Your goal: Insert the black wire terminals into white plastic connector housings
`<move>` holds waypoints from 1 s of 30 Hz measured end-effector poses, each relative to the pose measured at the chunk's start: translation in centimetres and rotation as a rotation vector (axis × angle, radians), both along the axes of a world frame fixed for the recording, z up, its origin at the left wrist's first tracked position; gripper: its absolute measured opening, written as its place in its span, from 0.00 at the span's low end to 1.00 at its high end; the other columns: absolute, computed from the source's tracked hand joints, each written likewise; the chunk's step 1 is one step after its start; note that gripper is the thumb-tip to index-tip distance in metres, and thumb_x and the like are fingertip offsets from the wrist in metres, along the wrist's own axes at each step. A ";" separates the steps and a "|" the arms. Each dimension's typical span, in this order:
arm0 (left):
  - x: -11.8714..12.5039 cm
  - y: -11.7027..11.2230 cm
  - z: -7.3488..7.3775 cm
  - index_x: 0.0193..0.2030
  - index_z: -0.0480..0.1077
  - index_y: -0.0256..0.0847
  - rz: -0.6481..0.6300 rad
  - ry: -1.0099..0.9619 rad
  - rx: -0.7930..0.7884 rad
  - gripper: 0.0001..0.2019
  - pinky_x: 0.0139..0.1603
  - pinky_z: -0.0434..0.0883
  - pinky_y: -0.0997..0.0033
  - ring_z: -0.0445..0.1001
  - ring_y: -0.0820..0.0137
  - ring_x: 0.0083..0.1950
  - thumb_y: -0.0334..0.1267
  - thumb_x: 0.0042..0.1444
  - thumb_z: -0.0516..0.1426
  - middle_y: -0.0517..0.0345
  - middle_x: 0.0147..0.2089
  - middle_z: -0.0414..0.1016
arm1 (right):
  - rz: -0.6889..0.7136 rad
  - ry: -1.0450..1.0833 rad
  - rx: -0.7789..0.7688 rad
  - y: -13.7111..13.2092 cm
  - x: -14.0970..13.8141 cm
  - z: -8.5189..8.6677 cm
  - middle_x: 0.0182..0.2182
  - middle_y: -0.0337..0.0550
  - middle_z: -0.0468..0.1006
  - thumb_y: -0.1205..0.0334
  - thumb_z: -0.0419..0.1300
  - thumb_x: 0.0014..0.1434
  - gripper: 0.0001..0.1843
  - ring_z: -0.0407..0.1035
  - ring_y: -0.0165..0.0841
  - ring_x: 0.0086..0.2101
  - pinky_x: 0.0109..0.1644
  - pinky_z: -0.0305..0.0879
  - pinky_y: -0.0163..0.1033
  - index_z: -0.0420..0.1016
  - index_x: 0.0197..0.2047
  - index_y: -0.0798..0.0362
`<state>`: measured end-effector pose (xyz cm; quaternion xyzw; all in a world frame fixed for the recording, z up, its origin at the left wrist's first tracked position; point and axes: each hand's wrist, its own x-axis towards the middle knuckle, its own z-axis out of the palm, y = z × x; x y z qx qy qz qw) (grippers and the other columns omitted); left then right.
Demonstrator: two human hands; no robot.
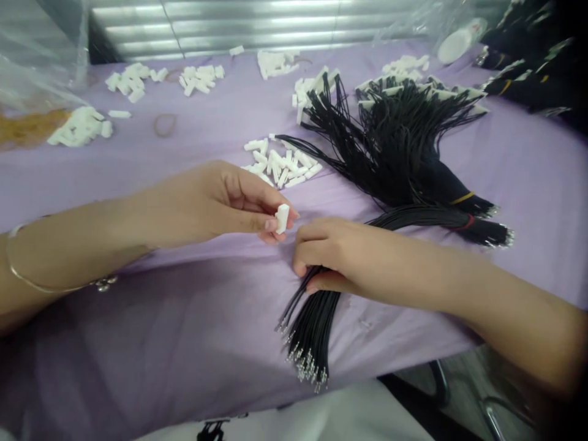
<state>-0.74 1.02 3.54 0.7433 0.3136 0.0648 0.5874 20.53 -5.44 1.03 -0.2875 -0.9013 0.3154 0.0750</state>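
Note:
My left hand (220, 202) pinches a small white plastic connector (282, 218) between thumb and fingers, just above the purple cloth. My right hand (337, 254) lies curled on a bundle of thin black wires (312, 324), fingers closed around some of them near their middle. The wires' metal-tipped ends fan out toward the table's front edge. The connector sits a few centimetres left of my right knuckles. A thin bracelet circles my left wrist.
A pile of white connectors (280, 162) lies just behind my hands. Large black wire bundles with fitted connectors (399, 141) spread at the back right. More connector heaps (80, 127) dot the purple tablecloth (184, 318). Plastic bags stand at the back left.

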 end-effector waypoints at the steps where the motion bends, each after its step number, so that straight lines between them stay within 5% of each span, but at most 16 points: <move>1: 0.0 0.1 -0.2 0.39 0.76 0.36 0.003 -0.004 -0.038 0.06 0.39 0.71 0.81 0.75 0.74 0.36 0.32 0.56 0.59 0.61 0.35 0.79 | 0.008 0.011 -0.004 -0.1 -0.2 -0.1 0.36 0.41 0.73 0.70 0.60 0.57 0.02 0.66 0.31 0.37 0.44 0.62 0.38 0.74 0.34 0.55; 8: -0.3 0.3 -0.8 0.38 0.74 0.35 0.025 -0.088 -0.133 0.07 0.40 0.72 0.79 0.75 0.73 0.40 0.29 0.51 0.62 0.60 0.38 0.78 | 0.037 -0.092 0.094 -1.1 -0.5 0.6 0.34 0.45 0.72 0.75 0.54 0.59 0.07 0.65 0.34 0.41 0.49 0.61 0.41 0.70 0.32 0.57; 13: -0.3 -0.1 -0.9 0.32 0.71 0.36 0.059 -0.162 -0.257 0.05 0.35 0.71 0.83 0.75 0.78 0.34 0.26 0.49 0.62 0.63 0.33 0.78 | -0.109 0.054 -0.147 -0.7 0.4 1.5 0.31 0.36 0.74 0.70 0.55 0.61 0.03 0.67 0.26 0.29 0.34 0.62 0.31 0.69 0.36 0.55; 18: 0.3 0.0 -2.2 0.31 0.71 0.35 0.124 -0.245 -0.411 0.05 0.29 0.71 0.82 0.73 0.78 0.26 0.27 0.48 0.63 0.63 0.26 0.76 | -0.128 0.314 -0.211 -0.1 -0.2 1.0 0.36 0.37 0.78 0.73 0.55 0.60 0.12 0.70 0.24 0.35 0.40 0.64 0.29 0.74 0.45 0.55; 26: 0.7 -0.1 -3.3 0.32 0.73 0.36 0.262 -0.286 -0.539 0.06 0.33 0.73 0.81 0.74 0.77 0.29 0.25 0.47 0.64 0.62 0.28 0.76 | -0.247 0.300 -0.179 -1.0 -2.1 1.4 0.26 0.37 0.74 0.71 0.57 0.58 0.05 0.64 0.22 0.27 0.33 0.60 0.27 0.74 0.31 0.61; 30: 0.4 0.0 -2.9 0.32 0.73 0.36 0.304 -0.313 -0.577 0.05 0.36 0.74 0.79 0.75 0.76 0.31 0.25 0.47 0.63 0.61 0.29 0.76 | -0.459 0.365 -0.183 -0.9 -1.2 1.5 0.23 0.34 0.71 0.70 0.59 0.56 0.05 0.62 0.21 0.24 0.27 0.58 0.26 0.72 0.29 0.58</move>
